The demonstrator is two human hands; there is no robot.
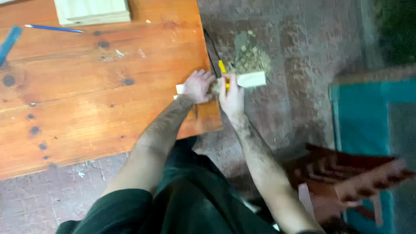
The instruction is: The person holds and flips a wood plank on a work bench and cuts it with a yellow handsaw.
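Blue pen [53, 29] and pale wood block [92, 11] on counter [86, 99], well beyond the fingers; teal panel [364, 121] far right.

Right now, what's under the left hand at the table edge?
The left hand presses a pale wood strip onto the wooden table; its end pokes out left. The middle is covered.

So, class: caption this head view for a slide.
Left hand presses a wood piece on the table; right hand grips a yellow-handled saw.
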